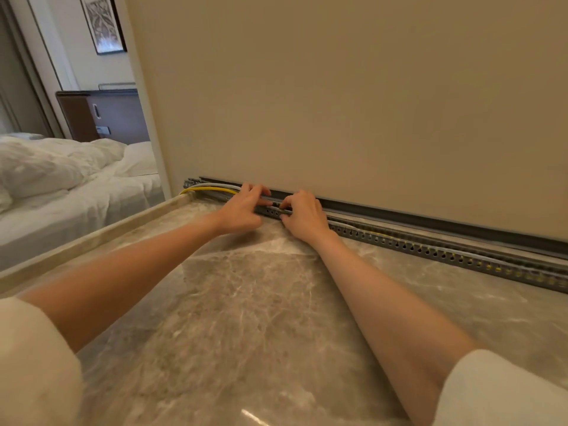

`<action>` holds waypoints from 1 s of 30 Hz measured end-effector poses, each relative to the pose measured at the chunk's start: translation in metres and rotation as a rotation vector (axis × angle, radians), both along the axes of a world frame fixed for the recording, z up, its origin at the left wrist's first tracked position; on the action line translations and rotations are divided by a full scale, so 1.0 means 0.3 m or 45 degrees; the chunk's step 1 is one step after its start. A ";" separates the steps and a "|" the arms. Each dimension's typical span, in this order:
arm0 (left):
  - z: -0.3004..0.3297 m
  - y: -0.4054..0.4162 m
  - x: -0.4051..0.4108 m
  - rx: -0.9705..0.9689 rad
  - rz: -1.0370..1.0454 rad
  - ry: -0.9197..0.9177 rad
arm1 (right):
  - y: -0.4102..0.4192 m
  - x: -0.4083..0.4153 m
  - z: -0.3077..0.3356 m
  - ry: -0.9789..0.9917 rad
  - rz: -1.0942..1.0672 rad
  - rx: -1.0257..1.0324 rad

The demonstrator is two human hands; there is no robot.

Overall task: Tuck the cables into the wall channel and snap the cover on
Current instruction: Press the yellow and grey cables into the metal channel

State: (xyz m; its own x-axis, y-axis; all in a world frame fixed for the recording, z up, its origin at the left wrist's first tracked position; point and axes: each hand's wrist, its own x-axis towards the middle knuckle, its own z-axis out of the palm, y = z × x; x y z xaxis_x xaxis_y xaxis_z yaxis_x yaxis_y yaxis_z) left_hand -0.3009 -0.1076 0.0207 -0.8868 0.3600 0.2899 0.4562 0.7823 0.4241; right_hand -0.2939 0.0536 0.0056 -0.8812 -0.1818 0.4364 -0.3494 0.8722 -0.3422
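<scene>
Head view: slotted grey wall channel [430,245] runs along the marble desk's [246,302] far edge, at the wall. Yellow and grey cables [212,189] emerge at its far-left corner. Left hand [242,209] and right hand [302,215], fingers curled, press cables into the channel. Dark cover strip [430,218] lies behind it.

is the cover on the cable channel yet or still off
Off. The slotted channel lies open on top along the wall, with the yellow cable and grey cable exposed where the left hand and right hand work.
</scene>
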 end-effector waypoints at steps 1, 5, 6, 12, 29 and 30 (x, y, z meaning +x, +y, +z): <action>0.007 -0.005 -0.001 0.075 -0.011 -0.026 | -0.002 -0.003 -0.002 -0.006 -0.003 -0.034; 0.092 -0.056 -0.051 0.304 0.081 0.170 | -0.009 -0.009 -0.008 0.022 -0.048 -0.034; 0.117 -0.079 -0.070 0.233 0.130 0.257 | -0.015 -0.010 -0.006 0.046 -0.046 0.005; 0.186 -0.210 -0.147 -0.540 0.273 0.231 | -0.099 -0.020 0.064 0.239 0.004 0.366; 0.131 -0.302 -0.233 -0.348 0.318 0.263 | -0.318 -0.172 0.030 0.142 0.055 -0.133; 0.131 -0.315 -0.238 -0.374 0.328 0.243 | -0.312 -0.183 0.021 0.130 0.057 -0.172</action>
